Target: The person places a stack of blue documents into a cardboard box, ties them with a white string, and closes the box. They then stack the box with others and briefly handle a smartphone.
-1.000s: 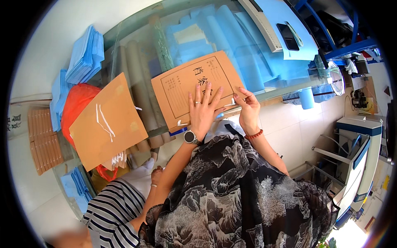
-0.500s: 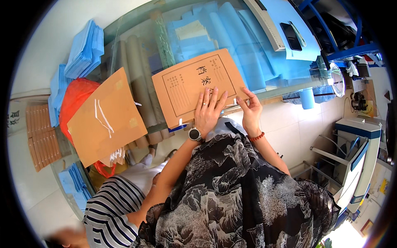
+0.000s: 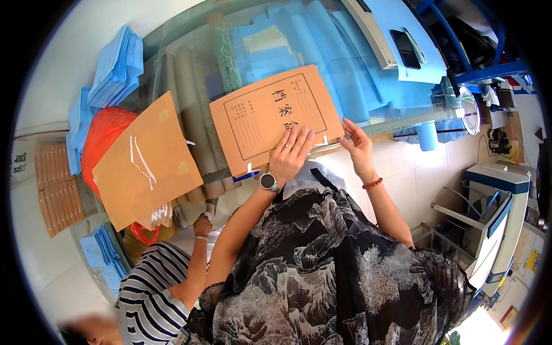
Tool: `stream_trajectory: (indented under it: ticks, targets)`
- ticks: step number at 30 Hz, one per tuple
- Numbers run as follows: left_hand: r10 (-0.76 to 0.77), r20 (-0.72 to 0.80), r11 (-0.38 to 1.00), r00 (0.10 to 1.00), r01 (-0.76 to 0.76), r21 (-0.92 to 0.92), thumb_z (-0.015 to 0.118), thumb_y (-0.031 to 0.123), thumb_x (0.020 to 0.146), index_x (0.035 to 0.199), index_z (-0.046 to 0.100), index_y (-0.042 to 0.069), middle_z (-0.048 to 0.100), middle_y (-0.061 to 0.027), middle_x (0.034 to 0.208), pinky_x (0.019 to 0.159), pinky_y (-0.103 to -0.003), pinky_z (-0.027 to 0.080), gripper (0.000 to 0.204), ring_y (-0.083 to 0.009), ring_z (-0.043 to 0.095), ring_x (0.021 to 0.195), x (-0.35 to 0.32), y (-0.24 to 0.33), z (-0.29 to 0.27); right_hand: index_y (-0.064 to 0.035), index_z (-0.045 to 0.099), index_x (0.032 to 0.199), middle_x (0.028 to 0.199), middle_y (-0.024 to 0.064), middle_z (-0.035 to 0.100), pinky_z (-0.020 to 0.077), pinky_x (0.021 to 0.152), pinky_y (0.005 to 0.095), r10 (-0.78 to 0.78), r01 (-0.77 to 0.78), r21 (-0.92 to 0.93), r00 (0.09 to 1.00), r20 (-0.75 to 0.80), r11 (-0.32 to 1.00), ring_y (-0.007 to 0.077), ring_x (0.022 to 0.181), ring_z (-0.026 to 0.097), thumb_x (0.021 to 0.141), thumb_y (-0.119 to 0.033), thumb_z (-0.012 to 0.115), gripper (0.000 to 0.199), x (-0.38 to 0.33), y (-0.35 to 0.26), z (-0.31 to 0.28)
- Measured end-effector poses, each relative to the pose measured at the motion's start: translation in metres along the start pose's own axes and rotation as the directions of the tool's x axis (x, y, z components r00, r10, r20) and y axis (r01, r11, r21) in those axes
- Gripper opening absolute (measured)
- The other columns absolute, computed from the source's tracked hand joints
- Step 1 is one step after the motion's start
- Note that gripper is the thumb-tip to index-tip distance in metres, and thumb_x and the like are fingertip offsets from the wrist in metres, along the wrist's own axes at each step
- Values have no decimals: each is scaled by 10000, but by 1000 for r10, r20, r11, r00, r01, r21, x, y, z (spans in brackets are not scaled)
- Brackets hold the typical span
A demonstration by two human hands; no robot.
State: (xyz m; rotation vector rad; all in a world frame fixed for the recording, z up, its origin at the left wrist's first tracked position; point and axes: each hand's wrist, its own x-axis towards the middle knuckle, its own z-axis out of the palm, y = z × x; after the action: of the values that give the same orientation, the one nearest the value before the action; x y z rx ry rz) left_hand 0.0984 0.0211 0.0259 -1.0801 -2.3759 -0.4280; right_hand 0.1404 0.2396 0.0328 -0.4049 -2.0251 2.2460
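Note:
A brown cardboard file box (image 3: 244, 123) with a printed form on its cover lies on the glass table. My left hand (image 3: 289, 156), wearing a ring and a watch, rests on its near edge with the fingers stretched out over the cover. At the box's right corner is my right hand (image 3: 360, 150), fingers apart, thumb close to the edge; whether it touches cannot be told. White fastening tabs (image 3: 250, 168) stick out along the near side. To the left lies another brown cardboard cover (image 3: 146, 169) with white strings.
A red plastic bag (image 3: 109, 135) and stacks of blue folders (image 3: 118, 66) stand at the left. Blue sheets and rolls (image 3: 322, 52) show through the glass. A phone (image 3: 405, 49) lies back right. Close on my left is a person in a striped shirt (image 3: 152, 282).
My right hand has shifted slightly right, away from the box's near edge. My left hand has slid a little toward me. The neighbouring person's arm has come into view.

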Motion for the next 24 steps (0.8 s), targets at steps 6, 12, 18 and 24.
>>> stream_trajectory:
  ticks: [6,12,18,24]
  targets:
    - [-5,2,999,1000,5,-38,660,288,867,1200,645,57,624,-104,1254,1014,-394,456,406,-280,570,1197,-2,-1,2,39,560,1265,1258,133,600,474,947,291,114,-114,88,993,1,990,170,1131,576,830,68,640,444,7,12,-5]
    - [20,17,1000,1000,-20,-17,668,289,866,1186,644,25,633,-126,1233,1011,-383,458,415,-282,591,1164,0,2,-3,42,650,1077,1077,102,661,502,806,247,-72,63,-61,984,-163,996,123,959,612,865,-38,675,228,-16,-2,1]
    - [-26,20,999,999,27,-47,645,290,884,1202,631,21,635,-131,1222,1023,-389,447,416,-264,590,1167,-5,4,5,-8,654,796,603,11,591,456,497,200,288,-310,-200,949,-132,930,73,525,553,859,-283,734,293,-21,-10,38]
    - [-38,23,995,999,40,-87,649,249,881,1164,650,21,656,-123,1180,1020,-385,450,364,-258,600,1150,-1,7,3,-18,643,751,657,21,615,459,493,201,422,-398,205,903,-85,894,73,547,564,870,-245,726,269,-20,0,44]
